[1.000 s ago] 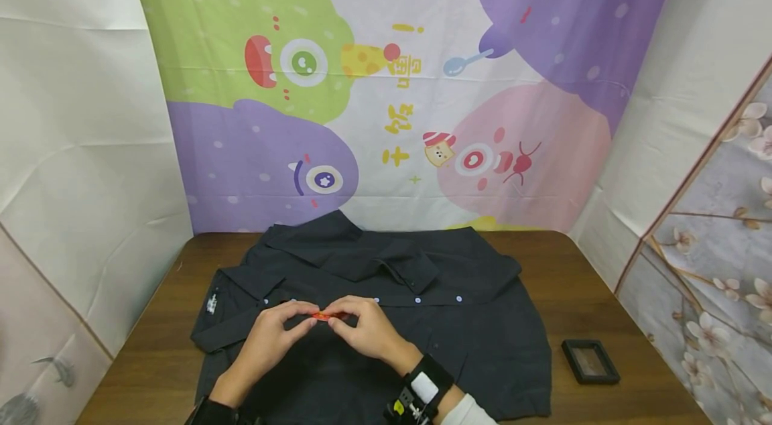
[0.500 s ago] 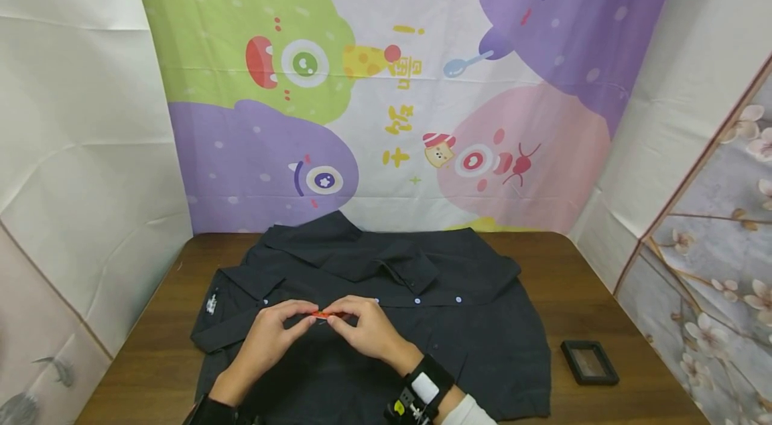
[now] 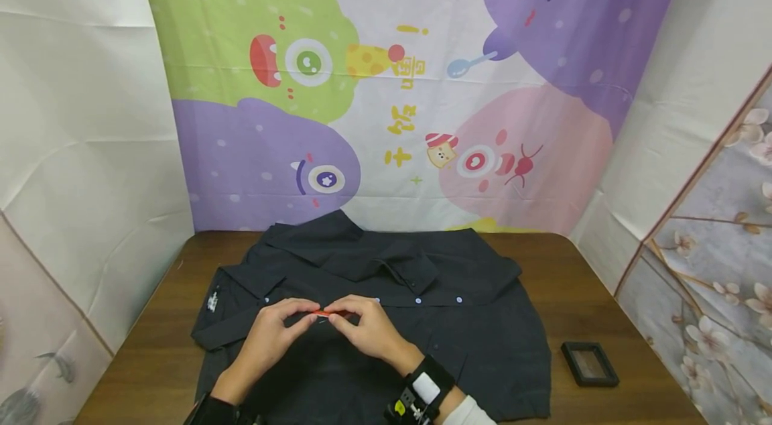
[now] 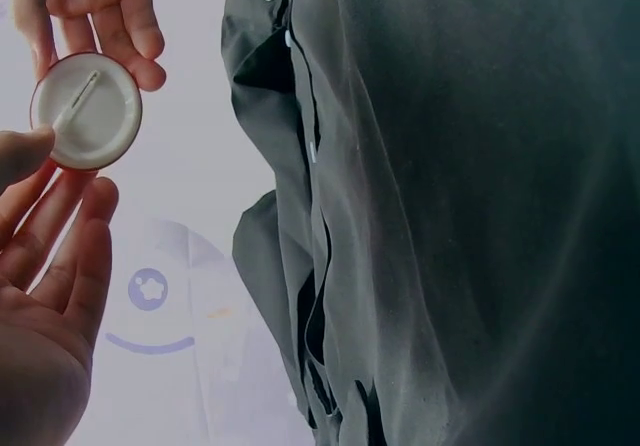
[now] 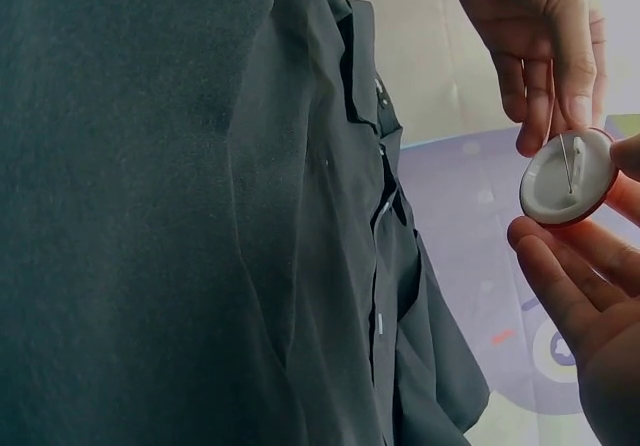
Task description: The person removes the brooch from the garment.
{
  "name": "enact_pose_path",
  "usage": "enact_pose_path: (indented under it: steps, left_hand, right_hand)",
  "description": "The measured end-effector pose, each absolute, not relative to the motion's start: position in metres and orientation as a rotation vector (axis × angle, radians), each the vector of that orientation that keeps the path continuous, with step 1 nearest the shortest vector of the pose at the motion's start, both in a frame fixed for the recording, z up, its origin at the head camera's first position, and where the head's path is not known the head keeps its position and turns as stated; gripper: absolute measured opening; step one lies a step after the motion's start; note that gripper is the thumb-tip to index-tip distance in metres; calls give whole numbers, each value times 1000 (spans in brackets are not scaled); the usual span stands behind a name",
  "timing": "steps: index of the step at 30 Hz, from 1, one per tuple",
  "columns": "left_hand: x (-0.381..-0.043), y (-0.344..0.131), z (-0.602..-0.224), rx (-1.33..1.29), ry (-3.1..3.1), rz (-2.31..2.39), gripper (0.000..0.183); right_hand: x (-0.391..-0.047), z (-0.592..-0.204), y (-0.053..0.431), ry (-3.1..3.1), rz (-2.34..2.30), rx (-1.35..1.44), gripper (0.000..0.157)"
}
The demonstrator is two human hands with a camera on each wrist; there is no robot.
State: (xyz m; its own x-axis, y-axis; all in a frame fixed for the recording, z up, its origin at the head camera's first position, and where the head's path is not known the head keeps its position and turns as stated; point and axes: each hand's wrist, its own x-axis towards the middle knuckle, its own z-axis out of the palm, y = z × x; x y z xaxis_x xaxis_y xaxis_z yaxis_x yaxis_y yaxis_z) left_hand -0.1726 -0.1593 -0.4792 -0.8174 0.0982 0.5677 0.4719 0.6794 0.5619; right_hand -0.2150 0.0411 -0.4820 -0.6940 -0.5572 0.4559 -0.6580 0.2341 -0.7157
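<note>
A round badge [image 4: 88, 111] was held over the dark shirt [image 3: 482, 344], near and left of centre. Its left rim was pinched by the left hand's [image 3: 274, 328] thumb and fingers, its right rim by the right hand's [image 3: 368, 324]. A black frame [image 3: 590, 365] was seen lying near right on the table [image 3: 639, 385].

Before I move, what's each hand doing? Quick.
Left hand: holding the badge, pinched at one side.
Right hand: holding the same badge, pinched at its other side.
</note>
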Motion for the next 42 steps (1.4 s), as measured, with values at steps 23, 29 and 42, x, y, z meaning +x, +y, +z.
enact_pose_path:
  steps: [23, 29, 42]
  left_hand:
    - [-171, -158, -479, -418, -2379, -1020, 14]
    - [-173, -157, -477, -406, -2393, -1054, 13]
    - [-172, -156, -477, -430, -2366, -1108, 16]
  right_hand:
    - [-214, -482, 43, -2364, 1563, 1181, 23]
    - [-214, -478, 44, -2355, 1584, 1144, 25]
    - [-210, -479, 45, -2355, 1595, 1118, 23]
